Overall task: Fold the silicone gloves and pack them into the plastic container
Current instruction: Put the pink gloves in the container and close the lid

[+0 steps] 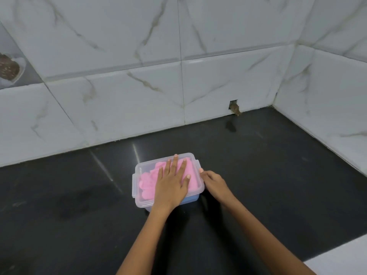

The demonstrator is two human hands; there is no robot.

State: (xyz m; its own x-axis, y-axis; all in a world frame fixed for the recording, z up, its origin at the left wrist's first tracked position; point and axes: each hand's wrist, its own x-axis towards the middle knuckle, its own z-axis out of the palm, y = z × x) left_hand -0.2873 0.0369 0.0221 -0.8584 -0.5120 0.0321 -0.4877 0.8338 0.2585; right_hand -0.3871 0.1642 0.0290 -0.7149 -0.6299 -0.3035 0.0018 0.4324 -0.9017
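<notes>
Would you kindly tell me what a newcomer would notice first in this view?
The pink silicone gloves stand out, packed under the clear lid of the plastic container in the middle of the black countertop. The left hand lies flat on the lid, and the right hand touches the container's right edge.

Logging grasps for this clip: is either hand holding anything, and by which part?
Nothing is gripped. The left hand lies flat on the clear plastic lid over pink silicone gloves; the right hand fingers the lid's right-side latch.
</notes>
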